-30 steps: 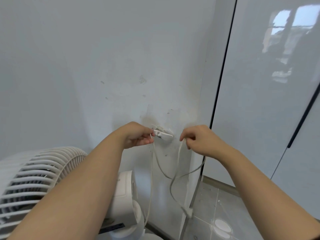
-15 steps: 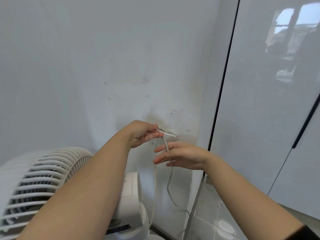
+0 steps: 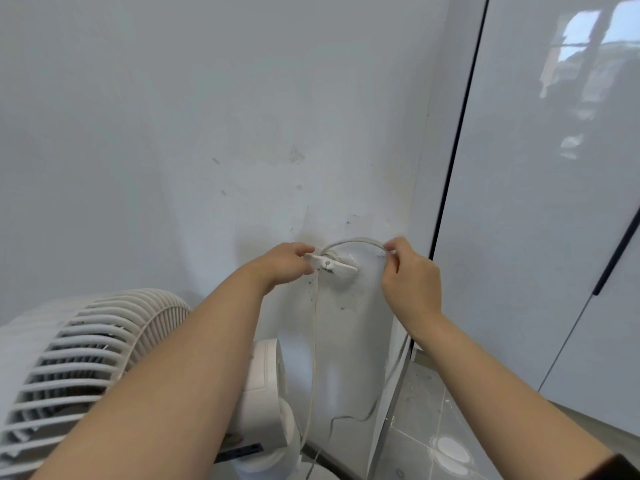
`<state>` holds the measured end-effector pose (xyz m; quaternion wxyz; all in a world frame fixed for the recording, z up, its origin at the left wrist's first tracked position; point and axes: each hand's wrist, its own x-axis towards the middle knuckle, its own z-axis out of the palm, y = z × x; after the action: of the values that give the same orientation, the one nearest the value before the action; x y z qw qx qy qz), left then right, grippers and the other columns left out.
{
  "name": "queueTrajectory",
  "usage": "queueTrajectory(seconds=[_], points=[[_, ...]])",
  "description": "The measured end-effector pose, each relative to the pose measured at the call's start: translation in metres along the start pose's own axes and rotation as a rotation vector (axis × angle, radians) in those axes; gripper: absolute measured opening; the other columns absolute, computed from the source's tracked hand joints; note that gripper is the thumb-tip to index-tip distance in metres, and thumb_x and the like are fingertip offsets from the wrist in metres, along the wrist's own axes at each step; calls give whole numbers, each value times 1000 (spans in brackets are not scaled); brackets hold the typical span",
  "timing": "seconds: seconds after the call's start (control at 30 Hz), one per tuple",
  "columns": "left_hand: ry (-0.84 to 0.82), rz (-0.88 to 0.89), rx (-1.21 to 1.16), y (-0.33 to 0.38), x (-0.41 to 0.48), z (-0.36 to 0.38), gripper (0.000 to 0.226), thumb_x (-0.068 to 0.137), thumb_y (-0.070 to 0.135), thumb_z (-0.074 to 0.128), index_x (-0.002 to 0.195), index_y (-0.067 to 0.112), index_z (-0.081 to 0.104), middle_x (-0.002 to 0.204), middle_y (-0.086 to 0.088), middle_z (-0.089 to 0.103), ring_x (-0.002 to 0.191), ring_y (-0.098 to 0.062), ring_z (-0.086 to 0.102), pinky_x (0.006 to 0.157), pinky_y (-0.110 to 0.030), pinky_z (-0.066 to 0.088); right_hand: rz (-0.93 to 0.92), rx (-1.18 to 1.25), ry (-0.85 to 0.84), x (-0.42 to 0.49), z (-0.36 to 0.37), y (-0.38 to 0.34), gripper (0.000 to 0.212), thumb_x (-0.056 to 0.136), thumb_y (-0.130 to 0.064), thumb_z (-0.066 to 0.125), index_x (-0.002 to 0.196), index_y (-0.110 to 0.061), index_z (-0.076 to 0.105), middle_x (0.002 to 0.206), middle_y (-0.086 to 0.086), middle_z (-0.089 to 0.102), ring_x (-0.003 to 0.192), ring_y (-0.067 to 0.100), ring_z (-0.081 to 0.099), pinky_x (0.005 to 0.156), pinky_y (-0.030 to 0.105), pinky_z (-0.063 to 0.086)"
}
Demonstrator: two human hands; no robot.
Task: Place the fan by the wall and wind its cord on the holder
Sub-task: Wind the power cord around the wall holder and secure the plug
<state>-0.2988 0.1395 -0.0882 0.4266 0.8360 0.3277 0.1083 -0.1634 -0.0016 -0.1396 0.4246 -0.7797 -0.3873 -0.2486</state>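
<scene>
I read the left hand [image 3: 287,263] as pinching the left tip of the white cord holder [image 3: 341,268] stuck on the wall [image 3: 173,133], fingers curled. The right hand [image 3: 410,271] pinches the cord [image 3: 353,241], which arcs over the holder's top. One strand hangs from the holder down the wall. The white fan [image 3: 86,358] stands at lower left, near the wall. A dark strip on its base is too small to read.
</scene>
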Motion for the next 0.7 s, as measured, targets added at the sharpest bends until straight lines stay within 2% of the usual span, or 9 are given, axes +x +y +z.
queueTrajectory(seconds=[0.07,0.13,0.2,0.33,0.4,0.47,0.57,0.6,0.7], points=[[-38,-5,58,-1,1,1,52,92,6,50,142,19,41,144,-8,40,132,-27,40,104,-31,34,-114,-204,-11,-1,0,5,18,66,12,64,73,-2,55,46,8,48,34,28,35,39,19,10],[-40,-10,77,-3,4,1,52,93,6,48,142,20,42,140,-8,43,119,-27,47,95,-30,38,-162,-350,-88,-8,3,6,35,38,16,71,62,-2,52,35,6,38,24,23,21,47,12,-5],[-46,-18,64,-7,7,0,51,92,7,47,140,24,43,129,-5,46,102,-20,46,85,-28,38,-185,-410,-165,-20,10,11,44,22,15,72,56,-3,50,29,4,35,17,21,26,52,9,-6],[-63,-15,17,-13,11,-3,49,93,9,49,138,27,46,123,3,41,109,-16,41,92,-30,39,-170,-419,-256,-40,34,21,47,16,10,73,51,-9,47,28,2,36,17,21,31,54,9,-7],[-67,-14,-3,-14,12,-4,47,93,9,50,137,27,47,126,4,41,115,-16,42,96,-33,40,-147,-385,-293,-44,48,22,47,17,9,73,49,-10,45,28,3,36,19,21,26,51,11,-8],[-66,-16,-15,-15,13,-5,47,92,10,51,136,28,48,126,2,43,115,-17,44,97,-33,41,-83,-348,-301,-46,66,23,47,28,8,74,52,-13,40,31,6,41,21,24,32,46,14,-7],[-68,-13,-26,-15,14,-6,47,92,9,52,135,28,49,123,0,45,117,-19,47,96,-33,43,-33,-312,-325,-50,88,19,21,69,1,66,67,-8,47,54,16,59,43,33,51,40,23,13],[-73,-12,-28,-16,14,-6,47,92,9,52,135,28,49,123,1,45,119,-20,47,96,-33,43,-27,-302,-341,-50,93,16,5,80,-3,57,78,-5,53,66,17,63,57,35,59,44,28,23],[-92,-14,-48,-18,13,-9,48,91,8,52,134,29,50,126,2,45,122,-18,47,98,-34,44,59,-298,-418,-50,107,5,17,91,-13,42,96,-5,56,86,15,66,80,35,63,56,31,32]])
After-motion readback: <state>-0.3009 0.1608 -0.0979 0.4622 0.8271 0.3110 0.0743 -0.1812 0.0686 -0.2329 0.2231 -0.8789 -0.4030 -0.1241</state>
